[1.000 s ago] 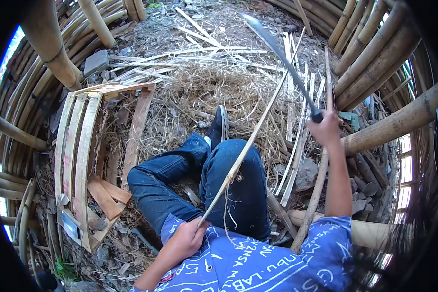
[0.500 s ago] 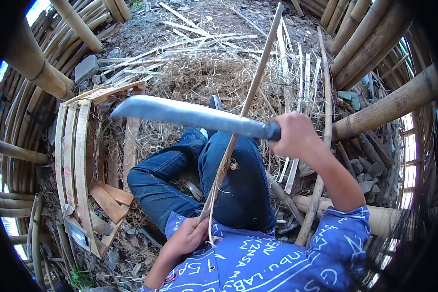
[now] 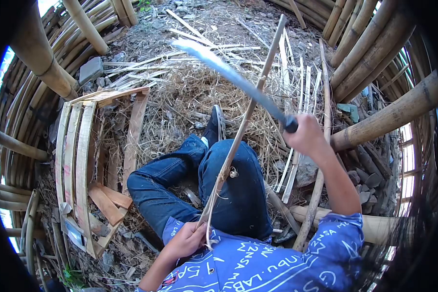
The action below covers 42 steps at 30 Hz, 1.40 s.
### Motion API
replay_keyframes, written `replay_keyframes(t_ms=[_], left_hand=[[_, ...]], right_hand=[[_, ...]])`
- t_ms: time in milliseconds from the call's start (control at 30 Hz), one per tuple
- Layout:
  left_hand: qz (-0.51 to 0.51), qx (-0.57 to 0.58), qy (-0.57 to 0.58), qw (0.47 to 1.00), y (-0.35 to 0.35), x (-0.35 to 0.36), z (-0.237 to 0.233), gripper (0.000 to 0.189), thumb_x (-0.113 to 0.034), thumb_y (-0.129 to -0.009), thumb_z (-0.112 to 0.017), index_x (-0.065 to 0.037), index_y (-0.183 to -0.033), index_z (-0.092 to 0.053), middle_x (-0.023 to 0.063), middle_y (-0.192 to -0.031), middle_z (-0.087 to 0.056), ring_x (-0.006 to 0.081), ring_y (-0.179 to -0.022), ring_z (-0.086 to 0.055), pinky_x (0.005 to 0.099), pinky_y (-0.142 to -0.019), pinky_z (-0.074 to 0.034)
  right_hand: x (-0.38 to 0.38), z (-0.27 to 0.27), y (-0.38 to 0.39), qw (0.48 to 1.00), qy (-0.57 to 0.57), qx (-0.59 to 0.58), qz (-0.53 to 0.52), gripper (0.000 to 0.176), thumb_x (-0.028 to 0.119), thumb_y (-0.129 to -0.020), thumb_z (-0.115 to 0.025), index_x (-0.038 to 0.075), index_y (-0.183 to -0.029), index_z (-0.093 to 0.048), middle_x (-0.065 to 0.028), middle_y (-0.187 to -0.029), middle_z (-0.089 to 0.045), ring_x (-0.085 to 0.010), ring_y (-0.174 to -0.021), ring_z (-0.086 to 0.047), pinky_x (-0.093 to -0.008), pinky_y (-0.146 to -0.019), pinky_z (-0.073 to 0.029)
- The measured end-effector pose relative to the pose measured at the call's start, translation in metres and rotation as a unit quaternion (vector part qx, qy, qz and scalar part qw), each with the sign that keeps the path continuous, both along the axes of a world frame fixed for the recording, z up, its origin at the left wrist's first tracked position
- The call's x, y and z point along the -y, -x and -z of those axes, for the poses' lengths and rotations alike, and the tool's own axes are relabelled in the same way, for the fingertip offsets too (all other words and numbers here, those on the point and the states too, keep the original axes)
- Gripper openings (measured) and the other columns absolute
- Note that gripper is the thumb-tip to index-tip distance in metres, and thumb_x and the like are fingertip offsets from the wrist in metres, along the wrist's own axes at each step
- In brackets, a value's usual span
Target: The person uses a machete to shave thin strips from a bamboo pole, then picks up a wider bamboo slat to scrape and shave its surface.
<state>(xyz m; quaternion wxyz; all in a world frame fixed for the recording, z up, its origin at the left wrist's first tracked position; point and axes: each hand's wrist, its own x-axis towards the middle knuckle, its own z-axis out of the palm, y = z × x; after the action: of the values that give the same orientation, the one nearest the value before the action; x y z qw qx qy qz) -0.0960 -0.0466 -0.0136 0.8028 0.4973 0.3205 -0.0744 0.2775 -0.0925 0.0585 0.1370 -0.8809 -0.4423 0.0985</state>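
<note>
Seated person's left hand (image 3: 187, 238) has its grip closed on the lower end of 1 long bamboo strip (image 3: 243, 121) slanting up across the knees. The right hand (image 3: 309, 138) clasps a raised machete (image 3: 228, 73). A peeled curl (image 3: 208, 228) and heaped shavings (image 3: 190, 97) suggest the trimming is partway done.

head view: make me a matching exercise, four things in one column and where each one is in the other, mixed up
Things
1. machete
2. bamboo strip
3. wooden slat frame
4. grey stone

Places
a. near end gripped by the left hand
b. on the ground at upper left, beside split strips
c. held up in the right hand
d. lying on the ground at the left of the view

Pairs: 1-c, 2-a, 3-d, 4-b
</note>
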Motion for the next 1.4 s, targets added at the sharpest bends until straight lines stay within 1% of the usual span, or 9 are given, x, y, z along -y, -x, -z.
replay_keyframes(t_ms=[233, 533, 700, 833, 933, 1167, 1267, 1333, 1400], left_hand=[[0.028, -0.046, -0.178, 0.983, -0.005, 0.007, -0.008, 0.032, -0.020, -0.102, -0.046, 0.003, -0.082, -0.055, 0.0028, -0.058, -0.047, 0.0095, -0.055, -0.042, 0.0308, -0.050, -0.036], [0.004, -0.057, -0.252, 0.966, -0.015, 0.016, -0.021, 0.031, -0.020, -0.101, -0.045, 0.002, -0.081, -0.053, 0.0035, -0.057, -0.041, 0.0103, -0.055, -0.038, 0.0329, -0.050, -0.035], [0.014, -0.062, -0.251, 0.966, -0.009, 0.017, -0.021, 0.030, -0.019, -0.101, -0.045, 0.003, -0.082, -0.054, 0.0038, -0.057, -0.041, 0.0107, -0.056, -0.039, 0.0334, -0.051, -0.035], [0.009, -0.059, -0.262, 0.963, -0.013, 0.015, -0.022, 0.030, -0.019, -0.100, -0.046, 0.004, -0.082, -0.054, 0.0042, -0.058, -0.042, 0.0108, -0.057, -0.040, 0.0338, -0.051, -0.036], [0.017, -0.069, -0.263, 0.962, -0.017, 0.015, -0.023, 0.029, -0.018, -0.100, -0.047, 0.004, -0.083, -0.054, 0.0061, -0.058, -0.042, 0.0117, -0.057, -0.040, 0.0351, -0.052, -0.036], [0.019, -0.080, -0.310, 0.947, -0.027, 0.017, -0.034, 0.026, -0.016, -0.099, -0.048, 0.005, -0.087, -0.056, 0.0131, -0.057, -0.042, 0.0146, -0.053, -0.040, 0.0370, -0.051, -0.037], [0.024, -0.122, -0.298, 0.946, -0.025, 0.019, -0.037, 0.024, -0.015, -0.099, -0.048, 0.005, -0.089, -0.057, 0.0141, -0.056, -0.043, 0.0153, -0.052, -0.041, 0.0374, -0.051, -0.037], [0.018, -0.102, -0.317, 0.943, -0.022, 0.019, -0.034, 0.022, -0.014, -0.098, -0.050, 0.006, -0.094, -0.059, 0.0243, -0.057, -0.051, 0.0290, -0.044, -0.050, 0.0404, -0.047, -0.038], [0.015, -0.093, -0.317, 0.944, -0.020, 0.019, -0.033, 0.023, -0.014, -0.098, -0.050, 0.006, -0.093, -0.059, 0.0227, -0.057, -0.050, 0.0260, -0.045, -0.050, 0.0396, -0.048, -0.038]], right_hand=[[0.011, -0.010, 0.048, 0.973, 0.171, -0.012, -0.152, 0.027, 0.027, -0.064, -0.068, 0.011, -0.085, -0.072, -0.0150, -0.080, -0.069, -0.0319, -0.082, -0.069, -0.0428, -0.081, -0.053], [0.010, -0.002, 0.012, 0.981, 0.092, 0.059, -0.161, 0.020, 0.021, -0.061, -0.072, 0.007, -0.075, -0.068, -0.0166, -0.074, -0.066, -0.0360, -0.075, -0.066, -0.0437, -0.075, -0.053], [0.016, 0.004, -0.052, 0.996, -0.004, 0.090, 0.025, 0.017, 0.016, -0.068, -0.070, 0.002, -0.075, -0.067, -0.0196, -0.074, -0.066, -0.0353, -0.075, -0.066, -0.0424, -0.073, -0.052], [0.015, 0.007, -0.068, 0.992, -0.037, 0.110, 0.056, 0.020, 0.016, -0.068, -0.069, -0.002, -0.076, -0.066, -0.0199, -0.072, -0.065, -0.0335, -0.073, -0.067, -0.0419, -0.071, -0.052], [0.014, 0.000, -0.037, 0.997, -0.025, -0.001, 0.069, 0.020, 0.016, -0.070, -0.069, -0.002, -0.078, -0.067, -0.0201, -0.071, -0.066, -0.0318, -0.069, -0.067, -0.0389, -0.066, -0.052], [0.014, -0.006, 0.050, 0.975, 0.136, -0.026, -0.175, 0.027, 0.026, -0.066, -0.068, 0.007, -0.085, -0.071, -0.0156, -0.079, -0.069, -0.0325, -0.078, -0.069, -0.0417, -0.077, -0.055], [0.012, 0.003, 0.036, 0.981, 0.112, 0.010, -0.160, 0.024, 0.025, -0.068, -0.068, 0.007, -0.084, -0.071, -0.0148, -0.078, -0.069, -0.0331, -0.078, -0.069, -0.0425, -0.078, -0.055], [0.010, 0.006, 0.014, 0.992, 0.074, 0.000, -0.104, 0.021, 0.021, -0.066, -0.068, 0.006, -0.081, -0.070, -0.0170, -0.075, -0.068, -0.0351, -0.077, -0.068, -0.0431, -0.076, -0.055], [0.011, 0.008, -0.013, 0.998, 0.036, -0.009, -0.052, 0.018, 0.017, -0.064, -0.068, 0.006, -0.078, -0.069, -0.0191, -0.073, -0.066, -0.0370, -0.075, -0.066, -0.0437, -0.074, -0.054]])
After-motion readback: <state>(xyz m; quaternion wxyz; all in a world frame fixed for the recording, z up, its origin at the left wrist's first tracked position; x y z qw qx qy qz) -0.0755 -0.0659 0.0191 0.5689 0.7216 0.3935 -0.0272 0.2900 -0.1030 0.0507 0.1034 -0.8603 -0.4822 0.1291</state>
